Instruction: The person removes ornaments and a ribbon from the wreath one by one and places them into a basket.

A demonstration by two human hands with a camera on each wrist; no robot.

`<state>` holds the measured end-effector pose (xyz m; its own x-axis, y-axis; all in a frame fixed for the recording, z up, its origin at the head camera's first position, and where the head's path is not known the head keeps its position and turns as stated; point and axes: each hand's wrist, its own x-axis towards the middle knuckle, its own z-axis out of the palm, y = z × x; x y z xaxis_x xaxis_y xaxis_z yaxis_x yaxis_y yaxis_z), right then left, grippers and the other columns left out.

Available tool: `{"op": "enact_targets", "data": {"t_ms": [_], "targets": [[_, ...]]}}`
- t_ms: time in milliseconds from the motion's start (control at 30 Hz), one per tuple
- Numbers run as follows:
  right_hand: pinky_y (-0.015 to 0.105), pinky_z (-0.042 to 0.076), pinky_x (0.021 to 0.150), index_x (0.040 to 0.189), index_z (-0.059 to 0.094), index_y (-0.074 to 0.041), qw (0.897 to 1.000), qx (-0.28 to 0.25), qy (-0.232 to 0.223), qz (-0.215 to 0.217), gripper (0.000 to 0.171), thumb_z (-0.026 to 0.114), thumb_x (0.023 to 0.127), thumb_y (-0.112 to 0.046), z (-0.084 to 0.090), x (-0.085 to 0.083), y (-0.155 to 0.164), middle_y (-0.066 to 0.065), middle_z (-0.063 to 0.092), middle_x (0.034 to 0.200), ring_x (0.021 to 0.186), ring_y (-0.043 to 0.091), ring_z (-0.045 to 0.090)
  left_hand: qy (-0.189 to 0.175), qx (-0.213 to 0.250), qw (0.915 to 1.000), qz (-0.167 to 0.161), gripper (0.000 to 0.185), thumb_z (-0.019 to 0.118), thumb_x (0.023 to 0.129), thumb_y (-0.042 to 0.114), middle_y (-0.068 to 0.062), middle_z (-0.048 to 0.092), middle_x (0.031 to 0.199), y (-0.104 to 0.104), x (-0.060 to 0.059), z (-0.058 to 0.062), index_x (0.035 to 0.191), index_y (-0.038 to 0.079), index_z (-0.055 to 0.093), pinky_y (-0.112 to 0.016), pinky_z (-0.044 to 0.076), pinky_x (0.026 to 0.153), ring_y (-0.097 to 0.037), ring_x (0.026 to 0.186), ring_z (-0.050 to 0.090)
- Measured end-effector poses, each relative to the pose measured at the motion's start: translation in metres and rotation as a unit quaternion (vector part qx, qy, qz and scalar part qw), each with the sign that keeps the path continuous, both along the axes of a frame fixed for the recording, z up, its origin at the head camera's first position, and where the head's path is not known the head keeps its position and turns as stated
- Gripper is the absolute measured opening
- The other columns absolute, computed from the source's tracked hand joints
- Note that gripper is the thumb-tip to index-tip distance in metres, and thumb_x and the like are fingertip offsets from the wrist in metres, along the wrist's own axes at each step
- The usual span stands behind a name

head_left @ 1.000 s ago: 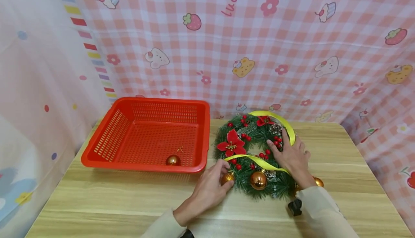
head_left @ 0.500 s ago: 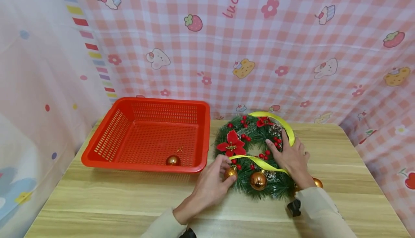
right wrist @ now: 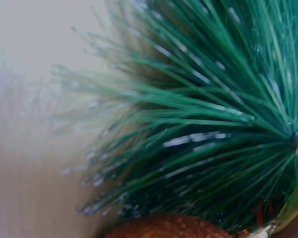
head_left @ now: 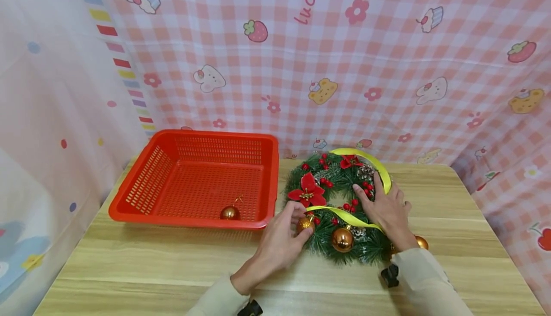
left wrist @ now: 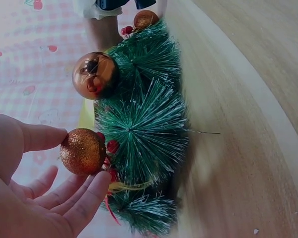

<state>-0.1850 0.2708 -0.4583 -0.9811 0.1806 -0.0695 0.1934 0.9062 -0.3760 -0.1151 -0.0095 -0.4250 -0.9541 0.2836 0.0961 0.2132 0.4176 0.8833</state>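
A green pine wreath (head_left: 331,177) with red poinsettias, berries, a yellow ribbon (head_left: 344,215) and gold balls lies on the wooden table (head_left: 163,268). My left hand (head_left: 303,220) pinches a glittery gold ball (head_left: 305,223) at the wreath's near left edge. In the left wrist view this glittery ball (left wrist: 83,151) sits between thumb and fingers against the needles. My right hand (head_left: 387,206) lies flat on the wreath's right side, fingers straight. A shiny gold ball (head_left: 343,240) hangs at the wreath's front. The right wrist view shows only blurred needles (right wrist: 213,124).
A red slotted basket (head_left: 189,222) stands left of the wreath with one gold ball (head_left: 230,212) inside near its front wall. Another gold ball (head_left: 422,243) shows by my right wrist. Pink checked cloth (head_left: 301,67) hangs behind and to both sides.
My left hand has carried the glittery ball a little away from me, from the wreath's outer edge up towards the ribbon. The right hand stays on the wreath.
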Motion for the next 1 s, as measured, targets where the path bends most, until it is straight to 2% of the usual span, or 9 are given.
{"op": "enact_targets", "data": {"t_ms": [367,500,733,1000], "targets": [[0.080,0.018,0.094,0.161,0.003,-0.017,1.000,-0.002,-0.002,-0.001,0.096,0.024,0.091,-0.079,0.001,0.000,-0.001,0.041,0.007,0.154,0.136,0.062,0.016,-0.005,0.025,0.9996,-0.012,0.035,0.072,0.089,0.008,-0.004,0.064,0.116,-0.001,0.002,0.008,0.119,0.013,0.056,-0.025,0.055,0.082,-0.019,0.106,0.062],[0.080,0.018,0.094,0.160,0.003,-0.016,1.000,-0.001,-0.004,-0.002,0.096,0.023,0.091,-0.079,0.001,0.000,-0.001,0.041,0.007,0.154,0.136,0.062,0.016,0.008,0.021,0.9997,-0.014,0.036,0.072,0.089,0.008,-0.004,0.065,0.117,-0.003,0.003,0.012,0.120,0.011,0.056,-0.028,0.055,0.084,-0.020,0.107,0.062],[0.080,0.018,0.093,0.160,0.002,-0.017,1.000,-0.003,-0.004,-0.002,0.096,0.023,0.091,-0.079,0.000,0.000,-0.001,0.041,0.007,0.154,0.135,0.062,0.016,0.056,0.011,0.9982,-0.017,0.035,0.072,0.089,0.010,-0.004,0.066,0.116,-0.011,0.000,0.022,0.120,0.011,0.055,-0.034,0.056,0.083,-0.019,0.105,0.063],[0.080,0.019,0.093,0.160,0.003,-0.016,1.000,-0.002,0.000,-0.001,0.096,0.023,0.092,-0.079,0.000,0.000,-0.001,0.042,0.008,0.154,0.135,0.062,0.016,0.065,0.024,0.9976,-0.008,0.037,0.072,0.090,0.011,-0.005,0.065,0.116,-0.023,-0.006,0.031,0.123,0.010,0.055,-0.035,0.056,0.084,-0.018,0.104,0.063]]}}
